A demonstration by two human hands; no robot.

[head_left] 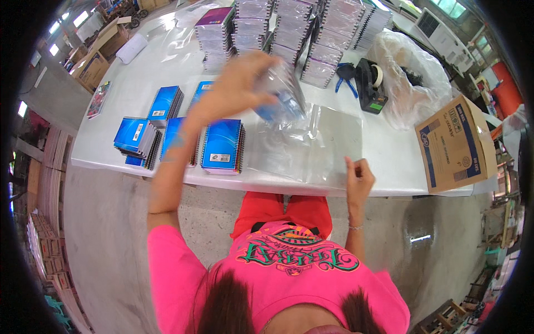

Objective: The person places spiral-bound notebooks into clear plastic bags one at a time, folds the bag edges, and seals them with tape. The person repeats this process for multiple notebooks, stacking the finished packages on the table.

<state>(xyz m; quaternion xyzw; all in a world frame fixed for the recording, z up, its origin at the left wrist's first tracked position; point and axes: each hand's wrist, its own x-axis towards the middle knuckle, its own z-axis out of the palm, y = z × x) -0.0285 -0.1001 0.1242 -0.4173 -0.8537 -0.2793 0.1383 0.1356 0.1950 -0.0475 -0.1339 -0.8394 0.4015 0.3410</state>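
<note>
My left hand (242,83) reaches across the table, blurred by motion, gripping a bundle of notebooks in clear plastic (286,94). My right hand (360,177) is at the table's front edge, its fingers curled in. Beside it lie flat clear plastic bags (328,150); whether the fingers pinch a bag corner is not plain. To the left of the bags are stacks of blue spiral notebooks (221,146), more blue notebooks (167,103) and a crooked pile of them (136,136). My left forearm covers part of the middle stacks.
Tall rows of plastic-wrapped notebooks (289,28) stand at the back. On the right are a black tape dispenser (370,86), blue-handled pliers (347,83), a filled clear plastic bag (409,67) and a cardboard box (453,145). A small colourful booklet (99,99) lies far left.
</note>
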